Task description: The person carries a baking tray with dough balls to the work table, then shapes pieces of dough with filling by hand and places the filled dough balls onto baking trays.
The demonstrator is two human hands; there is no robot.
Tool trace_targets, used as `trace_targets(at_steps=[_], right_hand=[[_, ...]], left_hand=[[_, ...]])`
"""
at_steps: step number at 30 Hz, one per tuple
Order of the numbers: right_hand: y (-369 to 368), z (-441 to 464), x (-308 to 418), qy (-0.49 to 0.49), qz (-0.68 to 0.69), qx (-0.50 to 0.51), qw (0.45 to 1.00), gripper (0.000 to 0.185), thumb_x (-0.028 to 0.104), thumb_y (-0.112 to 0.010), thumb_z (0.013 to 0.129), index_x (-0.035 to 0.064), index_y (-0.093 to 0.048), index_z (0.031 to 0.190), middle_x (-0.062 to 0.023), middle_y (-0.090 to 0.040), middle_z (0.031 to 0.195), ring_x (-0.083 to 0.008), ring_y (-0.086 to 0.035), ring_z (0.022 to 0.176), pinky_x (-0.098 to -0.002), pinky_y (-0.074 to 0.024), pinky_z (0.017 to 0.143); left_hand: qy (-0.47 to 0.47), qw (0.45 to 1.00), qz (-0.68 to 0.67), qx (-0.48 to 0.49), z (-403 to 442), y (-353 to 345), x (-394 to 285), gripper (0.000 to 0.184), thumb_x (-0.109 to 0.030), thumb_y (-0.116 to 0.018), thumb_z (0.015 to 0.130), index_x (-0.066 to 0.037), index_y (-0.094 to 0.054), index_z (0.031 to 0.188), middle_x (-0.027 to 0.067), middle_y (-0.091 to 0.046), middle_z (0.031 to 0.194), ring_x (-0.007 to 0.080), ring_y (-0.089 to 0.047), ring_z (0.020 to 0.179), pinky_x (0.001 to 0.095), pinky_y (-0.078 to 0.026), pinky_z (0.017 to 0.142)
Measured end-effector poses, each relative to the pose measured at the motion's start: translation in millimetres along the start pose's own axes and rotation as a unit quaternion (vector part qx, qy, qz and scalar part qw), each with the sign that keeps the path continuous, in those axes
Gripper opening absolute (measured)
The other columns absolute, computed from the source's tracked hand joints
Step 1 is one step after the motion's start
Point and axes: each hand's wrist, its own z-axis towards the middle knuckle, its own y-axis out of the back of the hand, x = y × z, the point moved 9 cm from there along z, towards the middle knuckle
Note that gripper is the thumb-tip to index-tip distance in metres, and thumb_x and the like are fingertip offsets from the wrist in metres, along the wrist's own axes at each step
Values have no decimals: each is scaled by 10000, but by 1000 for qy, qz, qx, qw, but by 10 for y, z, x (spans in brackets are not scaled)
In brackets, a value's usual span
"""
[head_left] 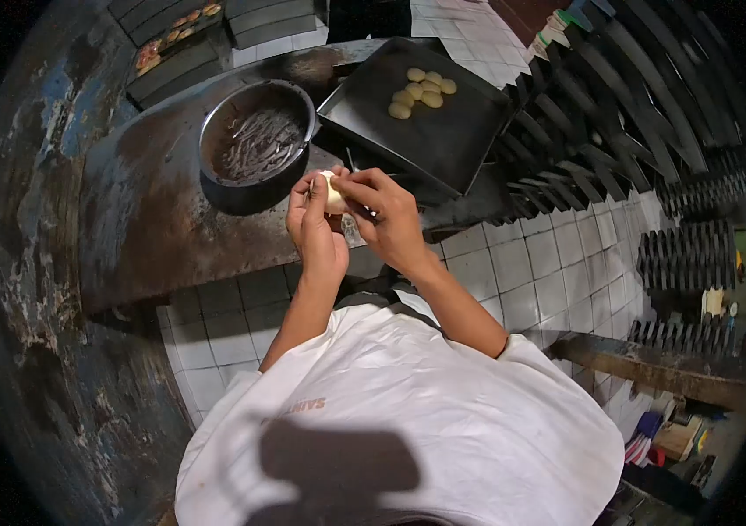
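A pale piece of dough (334,195) is pinched between both hands above the near edge of the table. My left hand (317,230) cups it from the left, with the thumb on its near side. My right hand (387,215) grips it from the right, fingertips pressed against the dough. Just beyond the hands stands a round metal bowl (226,121) with a dark brown, streaky paste (261,142) inside. To the right of it, a black baking tray (456,145) holds several smooth dough balls (431,100) grouped toward its far side.
The worn table (149,210) runs under the bowl and tray. Stacked dark metal trays (644,105) rise on the right. At the far left, more trays hold baked pieces (176,37). White floor tiles (513,272) show below, and a wooden beam (653,370) lies at the right.
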Motion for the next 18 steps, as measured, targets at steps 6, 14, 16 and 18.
trace_targets(at_steps=[6, 14, 16, 18], right_hand=[[195, 72, -102, -57, 41, -75, 995, 198, 29, -783, 789, -7, -722, 974, -78, -635, 888, -191, -658, 816, -287, -512, 764], [1, -27, -157, -81, 60, -12, 995, 358, 13, -772, 804, 34, -725, 1159, -61, -665, 907, -163, -641, 767, -288, -515, 700], [-12, -78, -72, -33, 53, -11, 998, 385, 3, -766, 797, 46, -728, 1178, -56, -661, 891, -172, -640, 743, -294, -517, 681], [-63, -123, -147, -28, -26, 59, 998, 388, -1, -764, 785, 50, -730, 1168, -85, -642, 966, -192, -643, 794, -307, -524, 702]], left_hand=[[-36, 988, 60, 140, -158, -276, -113, 284, -221, -560, 1053, 30, -685, 1098, 188, -622, 1348, 204, -597, 1210, 347, -457, 1046], [48, 998, -2, 40, -127, 153, 89, 290, -114, -572, 1016, 4, -608, 1278, 125, -619, 1318, 199, -597, 1185, 334, -487, 998], [82, 997, 7, -2, -123, 254, 117, 269, -176, -580, 1037, -14, -625, 1247, 101, -649, 1260, 170, -632, 1091, 307, -521, 924], [73, 997, 21, 4, -158, 182, 134, 273, -213, -575, 1050, -22, -634, 1236, 93, -666, 1226, 155, -646, 1061, 280, -534, 868]])
